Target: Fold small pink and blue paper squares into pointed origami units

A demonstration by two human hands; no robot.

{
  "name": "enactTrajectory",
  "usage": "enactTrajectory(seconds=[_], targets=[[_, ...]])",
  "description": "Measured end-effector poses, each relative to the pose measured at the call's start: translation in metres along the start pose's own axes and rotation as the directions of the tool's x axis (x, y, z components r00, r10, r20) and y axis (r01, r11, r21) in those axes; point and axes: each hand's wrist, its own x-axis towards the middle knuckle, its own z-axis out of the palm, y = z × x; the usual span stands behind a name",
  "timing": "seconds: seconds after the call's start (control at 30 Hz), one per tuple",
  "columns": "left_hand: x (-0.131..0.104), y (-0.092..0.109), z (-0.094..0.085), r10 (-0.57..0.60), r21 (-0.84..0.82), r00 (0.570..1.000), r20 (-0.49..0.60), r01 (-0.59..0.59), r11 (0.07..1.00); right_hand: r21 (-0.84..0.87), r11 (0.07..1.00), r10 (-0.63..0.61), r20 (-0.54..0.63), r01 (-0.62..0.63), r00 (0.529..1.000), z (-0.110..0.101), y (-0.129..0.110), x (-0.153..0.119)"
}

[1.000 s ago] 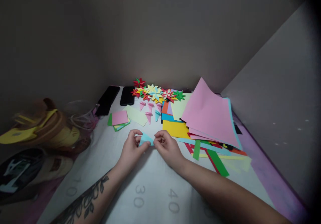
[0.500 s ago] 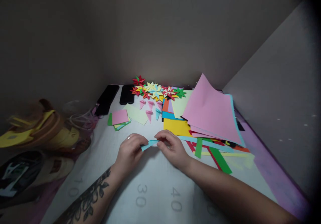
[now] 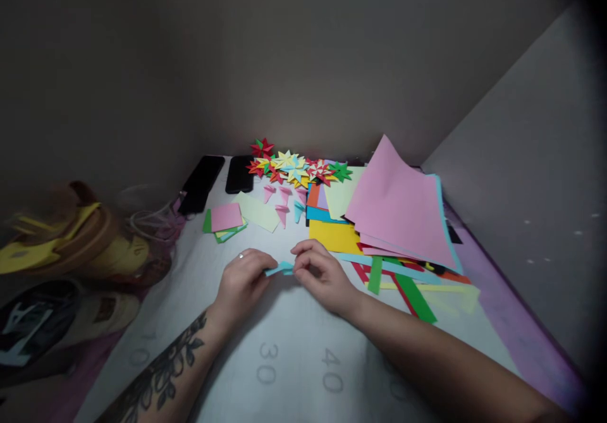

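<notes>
A small folded piece of light blue paper [image 3: 281, 269] is held between my two hands, just above the white table cover. My left hand [image 3: 244, 281], with a ring on one finger, pinches its left end. At its right end, the fingertips of my right hand [image 3: 323, 277] are closed on the paper. Beyond my hands lie several small folded pink pieces [image 3: 282, 215] and a folded light blue piece [image 3: 298, 210]. Further back is a cluster of folded paper stars [image 3: 289, 161] in red, yellow, green and white.
Left of the folded pieces lies a stack of small paper squares [image 3: 226, 217]. Two black phones [image 3: 239, 174] rest at the back left. Large pink sheets [image 3: 398, 211] and green paper strips [image 3: 415, 298] cover the right side. Bags [image 3: 104, 239] stand at the left edge.
The light blue paper between my hands looks more compact and bent, with less of it showing. My right fingertips have shifted slightly left along it. The view has tilted a little.
</notes>
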Motion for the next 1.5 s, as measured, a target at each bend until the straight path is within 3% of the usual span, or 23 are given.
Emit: enactTrajectory(seconds=[0.07, 0.17, 0.37, 0.8, 0.93, 1.17, 1.37, 1.5], targets=[[-0.001, 0.002, 0.003, -0.191, -0.037, 0.982, 0.013, 0.191, 0.981, -0.015, 1.0, 0.015, -0.022, -0.015, 1.0, 0.001, 0.001, 0.002], [-0.002, 0.005, 0.008, -0.428, -0.118, 0.903, 0.05, 0.431, 0.895, -0.019, 0.999, 0.037, -0.063, -0.038, 0.997, 0.004, 0.003, 0.004], [0.0, 0.01, 0.013, -0.566, -0.248, 0.811, 0.149, 0.584, 0.773, 0.009, 0.993, 0.119, -0.121, -0.119, 0.986, 0.005, 0.004, 0.006], [0.001, 0.005, 0.016, -0.643, -0.433, 0.731, 0.227, 0.667, 0.606, -0.036, 0.999, 0.004, -0.101, -0.008, 0.995, 0.005, 0.009, 0.007], [0.001, 0.007, 0.016, -0.628, -0.396, 0.742, 0.233, 0.663, 0.635, -0.037, 0.998, 0.038, -0.103, -0.042, 0.994, 0.004, 0.009, 0.008], [0.004, 0.014, 0.016, -0.583, -0.305, 0.773, 0.25, 0.634, 0.71, 0.035, 0.98, 0.2, -0.14, -0.197, 0.97, 0.008, 0.01, 0.005], [0.004, 0.017, 0.018, -0.58, -0.219, 0.795, 0.18, 0.607, 0.764, -0.02, 0.992, 0.124, -0.113, -0.127, 0.986, 0.013, 0.006, 0.003], [0.006, 0.019, 0.016, -0.616, -0.232, 0.774, 0.146, 0.632, 0.739, -0.049, 0.995, 0.078, -0.133, -0.086, 0.988, 0.014, 0.003, 0.002]])
